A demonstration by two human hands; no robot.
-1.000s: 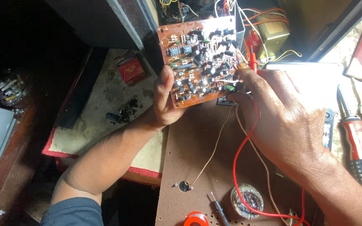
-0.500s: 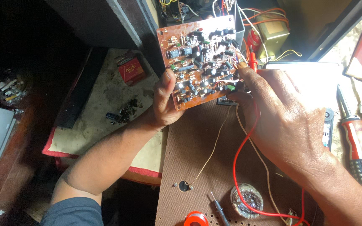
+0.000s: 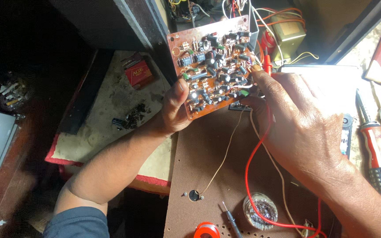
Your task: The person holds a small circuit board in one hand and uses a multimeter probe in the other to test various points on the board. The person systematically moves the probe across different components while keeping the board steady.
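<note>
midway, left hand (image 3: pixel 175 108) clamped on the brown component-studded circuit board's (image 3: pixel 212 66) edge, right hand (image 3: pixel 300 123) pinching a red probe (image 3: pixel 267 61) against it, checking apparently unfinished.

A brown circuit board (image 3: pixel 212 66) is gripped by the left hand (image 3: pixel 176 108) while its edge is touched by the right hand (image 3: pixel 300 119).

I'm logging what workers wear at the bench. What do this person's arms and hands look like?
Both hands are bare: no gloves, rings or watch in view. The left hand leads to a bare forearm with a dark blue-grey sleeve near the elbow. The right hand and wrist show no sleeve.
</note>
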